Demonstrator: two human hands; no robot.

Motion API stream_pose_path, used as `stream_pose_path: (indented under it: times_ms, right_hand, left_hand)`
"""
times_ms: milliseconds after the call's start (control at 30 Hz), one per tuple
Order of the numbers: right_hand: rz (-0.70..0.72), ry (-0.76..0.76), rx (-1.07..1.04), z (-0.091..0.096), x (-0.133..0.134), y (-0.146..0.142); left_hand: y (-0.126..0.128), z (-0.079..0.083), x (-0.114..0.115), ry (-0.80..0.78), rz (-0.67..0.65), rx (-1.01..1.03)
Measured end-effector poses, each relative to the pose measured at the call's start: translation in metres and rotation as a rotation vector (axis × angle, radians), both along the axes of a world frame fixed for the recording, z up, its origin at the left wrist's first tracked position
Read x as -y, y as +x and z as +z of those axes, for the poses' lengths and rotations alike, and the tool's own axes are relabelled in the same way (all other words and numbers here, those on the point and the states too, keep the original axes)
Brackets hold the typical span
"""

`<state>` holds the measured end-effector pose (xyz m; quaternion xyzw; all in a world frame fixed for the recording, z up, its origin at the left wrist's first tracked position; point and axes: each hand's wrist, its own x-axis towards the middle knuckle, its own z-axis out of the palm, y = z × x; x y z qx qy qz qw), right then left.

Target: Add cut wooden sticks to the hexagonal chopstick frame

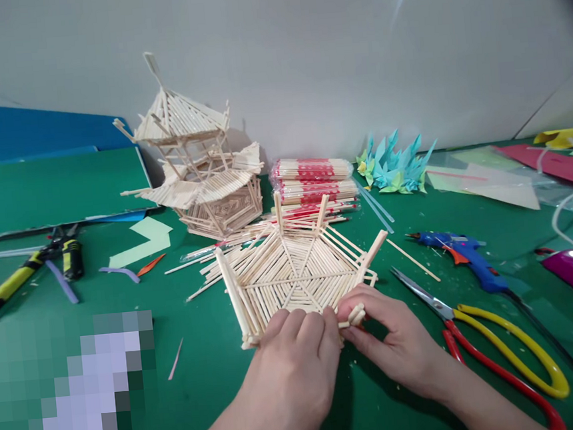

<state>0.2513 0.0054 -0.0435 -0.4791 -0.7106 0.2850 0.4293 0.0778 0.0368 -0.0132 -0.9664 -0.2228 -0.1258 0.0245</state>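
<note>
A web-patterned base of wooden sticks (299, 277), many-sided with short posts rising at its corners, sits in the middle of the table. My left hand (299, 354) is closed over its near edge, knuckles up, hiding part of that side. With thumb and forefinger, my right hand (392, 339) pinches a short bundle of sticks (356, 314) at the near right corner. Whether that bundle is fixed to the base I cannot tell. Behind stands a two-tiered stick pavilion (196, 162) with sloping roofs.
Scissors (445, 311) with red and yellow handles and a blue glue gun (463, 253) lie to the right. Wrapped stick bundles (312, 169) and blue folded paper (395, 165) stand behind. Loose sticks (215, 268) and yellow-black pliers (25, 274) are on the left.
</note>
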Motion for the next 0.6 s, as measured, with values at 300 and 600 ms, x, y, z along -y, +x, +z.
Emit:
stream_pose_path:
  times_ms: [300,600]
  right_hand:
    - [0.009,0.016,-0.039,-0.001,0.0001,-0.0001]
    - [0.005,0.016,-0.056,-0.0058,0.0005,0.0007]
  left_hand:
    - [-0.0003,-0.0052,0.0006,0.045,0.013,0.015]
    - [-0.0007,-0.0025,0.0003,0.051,-0.005,0.003]
